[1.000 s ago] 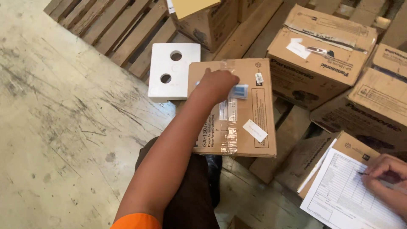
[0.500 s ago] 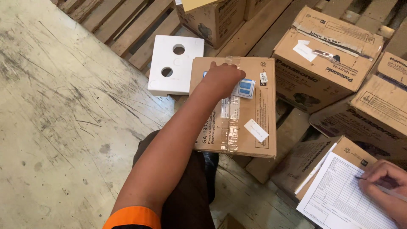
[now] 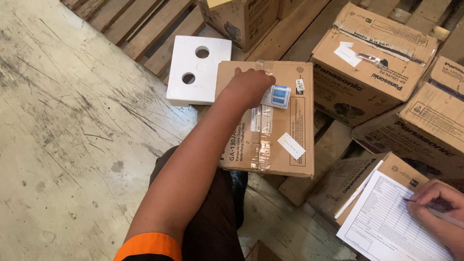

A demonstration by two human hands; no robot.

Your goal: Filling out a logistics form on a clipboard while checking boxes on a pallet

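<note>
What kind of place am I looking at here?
Probably a warehouse or stockroom: taped brown cardboard cartons stacked on bare wooden pallets, a scuffed concrete floor, and a white printed checklist sheet being filled in.

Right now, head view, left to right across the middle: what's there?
Concrete floor → white foam block with two holes → left hand on the taped cardboard box → blue-and-white sticker → stacked cartons.

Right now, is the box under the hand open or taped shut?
Shut. The cardboard box has its top flaps flat, with clear tape running along the seam. The left hand rests on top, beside a blue-and-white sticker.
</note>
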